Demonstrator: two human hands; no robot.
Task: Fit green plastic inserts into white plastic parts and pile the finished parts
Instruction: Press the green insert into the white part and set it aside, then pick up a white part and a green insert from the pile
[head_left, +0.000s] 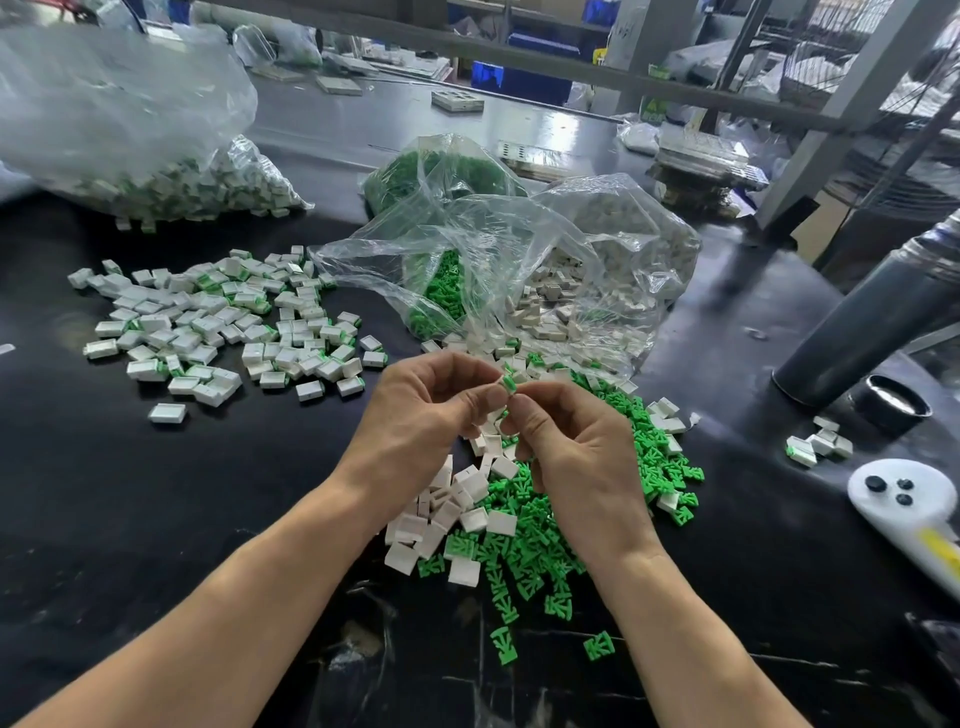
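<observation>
I can't read any text, label, brand or number from here. A green-and-white package (655, 110) at the far right of the table carries print, but it is too blurred and small for me to make out.

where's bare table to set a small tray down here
Bare black table lies near-left, below the finished pile and left of the left hand. Another patch lies right of the green inserts, before the white controller. It is crowded at centre, around the loose parts and open bags.
</observation>
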